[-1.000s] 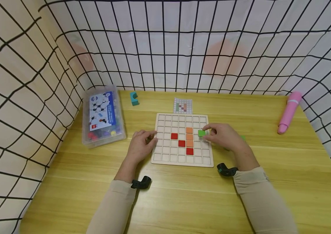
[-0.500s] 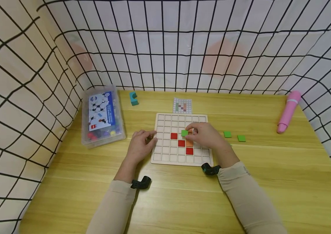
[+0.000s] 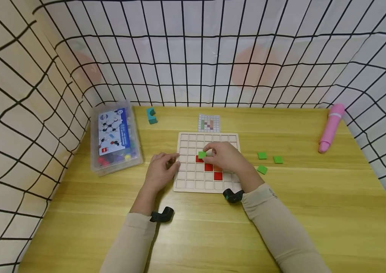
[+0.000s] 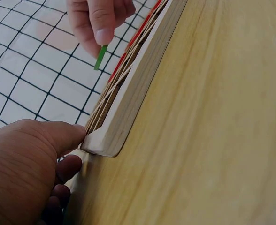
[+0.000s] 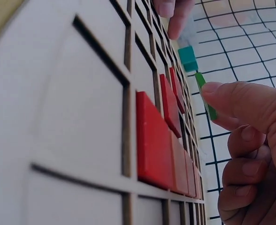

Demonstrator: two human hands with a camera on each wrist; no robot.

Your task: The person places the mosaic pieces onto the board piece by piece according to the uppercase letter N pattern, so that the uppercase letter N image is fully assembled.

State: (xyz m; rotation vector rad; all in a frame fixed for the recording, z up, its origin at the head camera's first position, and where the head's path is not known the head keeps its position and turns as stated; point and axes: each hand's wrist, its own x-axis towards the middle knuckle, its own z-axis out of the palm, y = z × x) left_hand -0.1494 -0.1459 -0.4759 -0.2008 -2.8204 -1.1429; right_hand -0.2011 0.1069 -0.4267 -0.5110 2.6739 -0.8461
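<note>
Red tile (image 3: 199, 160) partly behind green tile (image 3: 202, 155)

R hand (image 3: 225, 155) in pinch, L hand (image 3: 160, 170) thumb (image 4: 65, 136) out, other fingers (image 4: 67, 168) prob. bent

In the head view the right hand (image 3: 226, 156) hid most of the orange tiles (image 5: 178, 164) — both sleeves (image 3: 281, 227) ran off the bottom edge — and the box label (image 3: 113, 131) bore lettering too small to read.
</note>
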